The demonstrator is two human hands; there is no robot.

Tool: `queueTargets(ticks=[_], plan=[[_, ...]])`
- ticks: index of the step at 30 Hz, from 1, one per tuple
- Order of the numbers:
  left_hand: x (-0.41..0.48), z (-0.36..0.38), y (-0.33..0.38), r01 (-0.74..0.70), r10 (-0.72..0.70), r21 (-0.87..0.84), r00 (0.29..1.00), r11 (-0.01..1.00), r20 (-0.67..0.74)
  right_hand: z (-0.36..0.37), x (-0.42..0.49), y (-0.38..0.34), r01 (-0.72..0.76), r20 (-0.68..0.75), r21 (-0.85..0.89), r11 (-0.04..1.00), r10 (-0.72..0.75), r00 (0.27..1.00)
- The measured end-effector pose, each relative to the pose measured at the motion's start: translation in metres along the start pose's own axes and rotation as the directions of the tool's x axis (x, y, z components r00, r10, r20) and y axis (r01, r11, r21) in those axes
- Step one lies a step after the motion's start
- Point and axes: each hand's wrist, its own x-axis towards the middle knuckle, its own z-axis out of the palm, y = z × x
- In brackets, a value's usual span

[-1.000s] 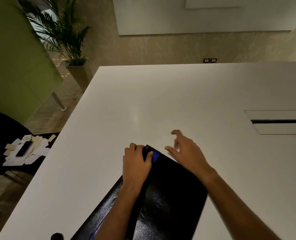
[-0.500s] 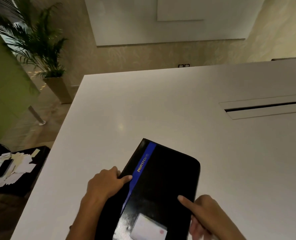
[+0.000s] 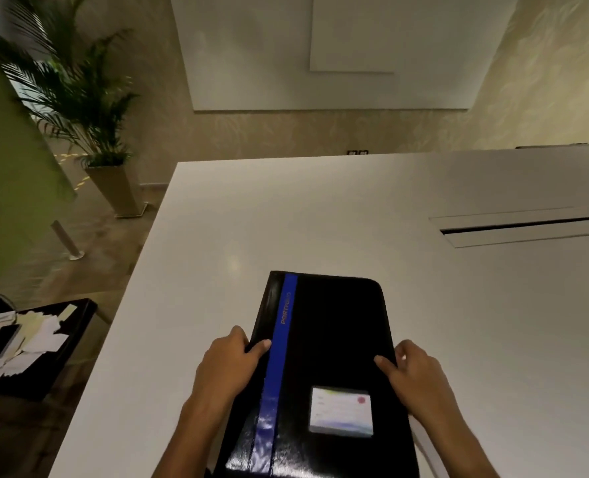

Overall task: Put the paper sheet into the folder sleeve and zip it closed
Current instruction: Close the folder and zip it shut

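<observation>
A black zip folder (image 3: pixel 331 336) with a blue stripe and a white label card lies closed on the white table (image 3: pixel 320 219), its long side pointing away from me. My left hand (image 3: pixel 227 363) grips its left edge, thumb on top near the stripe. My right hand (image 3: pixel 414 374) holds the right edge, fingers curled over it. A white strip, perhaps the paper sheet (image 3: pixel 424 443), shows beside the folder's right edge under my right forearm.
A cable slot (image 3: pixel 517 225) is set into the table at the right. Left of the table a low dark side table (image 3: pixel 75 326) carries paper scraps and a phone. A potted palm (image 3: pixel 79 98) stands by the far wall.
The folder has turned from a slant to lie straight in front of me. Both hands have shifted from its near corners to grip its left and right edges.
</observation>
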Motion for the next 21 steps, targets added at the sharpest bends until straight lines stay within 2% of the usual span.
queueTargets(ticks=[8,13,21], plan=[[-0.012,-0.040,-0.021,0.020,-0.049,-0.252,0.993,0.967,-0.106,0.013,0.030,-0.056,0.119,-0.064,0.121,0.986,-0.112,0.992],[-0.016,-0.062,-0.042,0.038,-0.074,-0.241,0.987,0.970,-0.144,0.038,0.032,-0.079,0.153,-0.056,0.155,0.976,-0.146,0.988],[-0.014,-0.070,-0.068,0.096,-0.126,-0.195,0.981,0.976,-0.148,0.073,0.033,-0.088,0.173,0.002,0.118,0.978,-0.175,0.985]])
